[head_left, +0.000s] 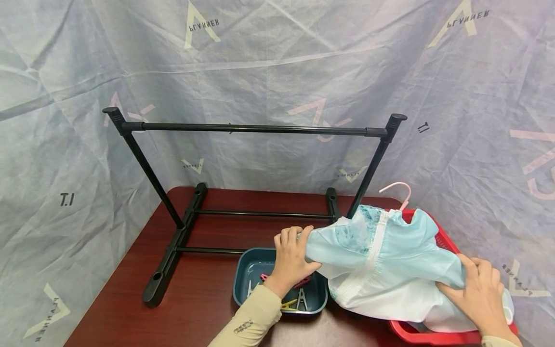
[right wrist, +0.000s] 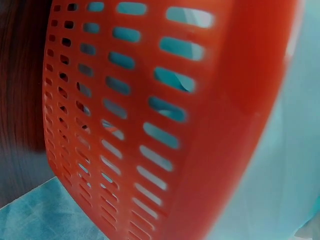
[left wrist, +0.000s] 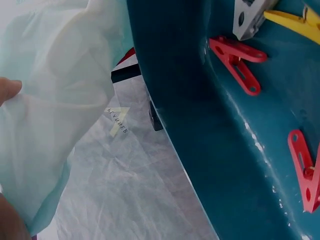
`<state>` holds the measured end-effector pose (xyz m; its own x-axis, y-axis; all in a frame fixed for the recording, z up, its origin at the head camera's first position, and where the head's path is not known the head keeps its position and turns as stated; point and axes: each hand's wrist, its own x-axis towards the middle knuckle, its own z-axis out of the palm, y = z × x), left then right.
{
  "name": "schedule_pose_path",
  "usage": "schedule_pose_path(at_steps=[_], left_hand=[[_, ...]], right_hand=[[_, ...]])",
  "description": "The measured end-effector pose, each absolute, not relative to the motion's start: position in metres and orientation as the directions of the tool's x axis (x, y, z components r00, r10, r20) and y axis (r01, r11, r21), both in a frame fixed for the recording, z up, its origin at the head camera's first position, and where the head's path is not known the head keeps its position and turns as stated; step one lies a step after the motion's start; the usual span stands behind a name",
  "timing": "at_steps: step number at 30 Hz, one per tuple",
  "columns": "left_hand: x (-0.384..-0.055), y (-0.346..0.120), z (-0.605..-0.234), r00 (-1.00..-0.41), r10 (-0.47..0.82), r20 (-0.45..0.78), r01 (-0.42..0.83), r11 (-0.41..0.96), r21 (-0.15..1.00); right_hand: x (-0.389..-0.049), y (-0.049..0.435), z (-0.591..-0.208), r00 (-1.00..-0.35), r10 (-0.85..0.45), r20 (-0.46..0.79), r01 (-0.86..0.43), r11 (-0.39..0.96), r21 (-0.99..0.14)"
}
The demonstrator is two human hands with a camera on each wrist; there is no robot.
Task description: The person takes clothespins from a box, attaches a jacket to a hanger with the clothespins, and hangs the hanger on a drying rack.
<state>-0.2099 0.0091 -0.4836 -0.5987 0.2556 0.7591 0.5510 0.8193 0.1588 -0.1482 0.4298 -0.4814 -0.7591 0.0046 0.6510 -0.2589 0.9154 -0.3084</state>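
A light blue and white garment (head_left: 403,265) with a white strip down its front lies spread over the red basket (head_left: 416,336). From its neck rises the pink hook of a hanger (head_left: 405,193). My left hand (head_left: 291,260) grips the garment's left end, which looks like a sleeve. In the left wrist view the cloth (left wrist: 55,95) passes between fingertips at the left edge. On the other side, my right hand (head_left: 479,289) holds the right end, thumb on top of the fabric. The right wrist view shows mostly the basket's slotted wall (right wrist: 135,110).
A black rack (head_left: 260,128) with a raised bar stands on the dark red table (head_left: 117,303). Below my left forearm sits a blue tray (head_left: 237,289) with several clothespins (head_left: 301,300). A printed grey sheet (head_left: 269,58) hangs behind.
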Motion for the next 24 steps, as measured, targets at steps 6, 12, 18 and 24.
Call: schedule_pose_path(at_steps=[6, 12, 18, 24], left_hand=[[-0.211, 0.003, -0.484, -0.617, 0.251, 0.746, 0.562, 0.804, 0.195], [-0.212, -0.003, -0.490, -0.611, 0.246, 0.752, 0.581, 0.784, 0.216], [-0.214, -0.008, -0.494, -0.620, 0.244, 0.746, 0.579, 0.784, 0.225], [-0.212, -0.013, -0.493, -0.645, 0.244, 0.725, 0.581, 0.773, 0.257]], right_hand=[[-0.147, 0.429, -0.481, -0.766, 0.014, 0.643, -0.250, 0.914, -0.318], [-0.146, 0.428, -0.481, -0.771, 0.021, 0.637, -0.242, 0.915, -0.323], [-0.147, 0.428, -0.481, -0.771, 0.022, 0.636, -0.240, 0.916, -0.323], [-0.146, 0.426, -0.481, -0.788, 0.034, 0.614, -0.218, 0.918, -0.330]])
